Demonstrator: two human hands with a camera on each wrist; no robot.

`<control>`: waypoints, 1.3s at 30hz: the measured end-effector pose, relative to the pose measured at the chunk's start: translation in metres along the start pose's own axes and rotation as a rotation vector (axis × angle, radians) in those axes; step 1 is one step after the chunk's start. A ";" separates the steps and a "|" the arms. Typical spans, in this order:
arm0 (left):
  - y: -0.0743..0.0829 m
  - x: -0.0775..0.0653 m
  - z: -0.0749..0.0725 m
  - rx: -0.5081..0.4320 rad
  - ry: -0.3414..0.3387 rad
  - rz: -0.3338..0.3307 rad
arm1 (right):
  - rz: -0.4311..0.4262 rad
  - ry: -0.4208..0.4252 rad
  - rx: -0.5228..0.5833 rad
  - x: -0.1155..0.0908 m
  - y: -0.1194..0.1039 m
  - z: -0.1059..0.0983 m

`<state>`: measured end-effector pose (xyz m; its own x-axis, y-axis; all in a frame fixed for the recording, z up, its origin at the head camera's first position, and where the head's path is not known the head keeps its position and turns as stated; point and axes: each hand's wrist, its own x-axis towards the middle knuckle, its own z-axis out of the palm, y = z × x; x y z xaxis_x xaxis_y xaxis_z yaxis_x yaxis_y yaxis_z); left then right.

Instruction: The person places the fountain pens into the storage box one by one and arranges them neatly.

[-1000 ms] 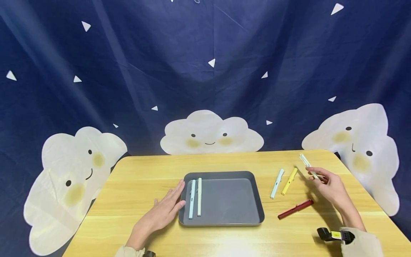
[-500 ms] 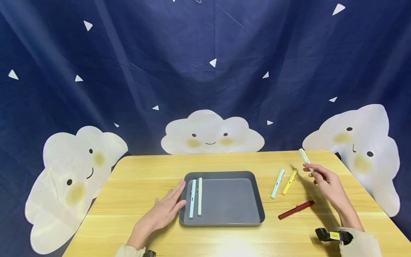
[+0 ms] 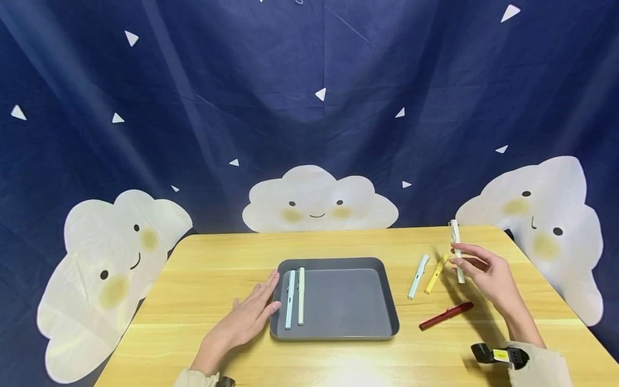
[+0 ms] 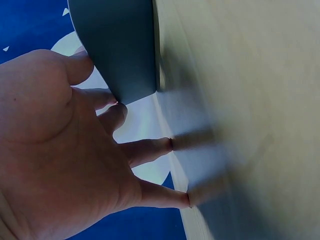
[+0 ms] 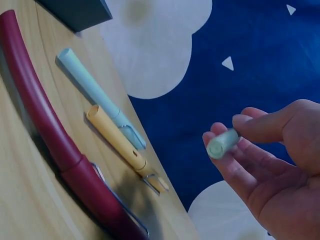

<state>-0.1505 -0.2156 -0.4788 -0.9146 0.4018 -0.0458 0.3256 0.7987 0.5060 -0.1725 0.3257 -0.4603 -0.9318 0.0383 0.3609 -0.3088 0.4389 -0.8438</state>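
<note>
My right hand (image 3: pixel 486 271) pinches a pale mint-white pen (image 3: pixel 455 236) between thumb and fingers, raised over the right side of the table. In the right wrist view the held pen (image 5: pixel 223 144) points its blunt end at the camera. With fingers extended, my left hand (image 3: pixel 246 314) touches the left wall of a dark grey tray (image 3: pixel 348 301). Inside that tray, along its left side, lie a light blue pen (image 3: pixel 289 301) and a pale green pen (image 3: pixel 301 295), side by side. The left wrist view shows the fingertips at the tray's corner (image 4: pixel 125 60).
On the table (image 3: pixel 217 258), right of the tray, lie another light blue pen (image 3: pixel 418 277), a yellow pen (image 3: pixel 435 275) and a dark red pen (image 3: pixel 446 315). A dark blue cloth with cloud prints (image 3: pixel 319 201) hangs behind the table.
My right hand has lifted the mint-white pen and shifted slightly left, turning the pen from slanted to nearly upright in the head view. The left hand and tray stay put.
</note>
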 end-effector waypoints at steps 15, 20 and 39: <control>0.000 -0.001 -0.001 -0.009 0.001 -0.006 | -0.006 -0.029 0.022 0.003 -0.025 0.012; 0.000 0.000 -0.001 -0.011 0.000 -0.008 | -0.031 -0.030 0.005 0.004 -0.029 0.016; -0.002 -0.001 0.000 -0.017 0.007 0.004 | -0.073 -0.045 0.066 0.005 -0.038 0.036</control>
<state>-0.1505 -0.2173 -0.4792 -0.9149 0.4019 -0.0371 0.3255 0.7891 0.5210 -0.1727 0.2769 -0.4405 -0.9134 -0.0328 0.4058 -0.3871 0.3790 -0.8406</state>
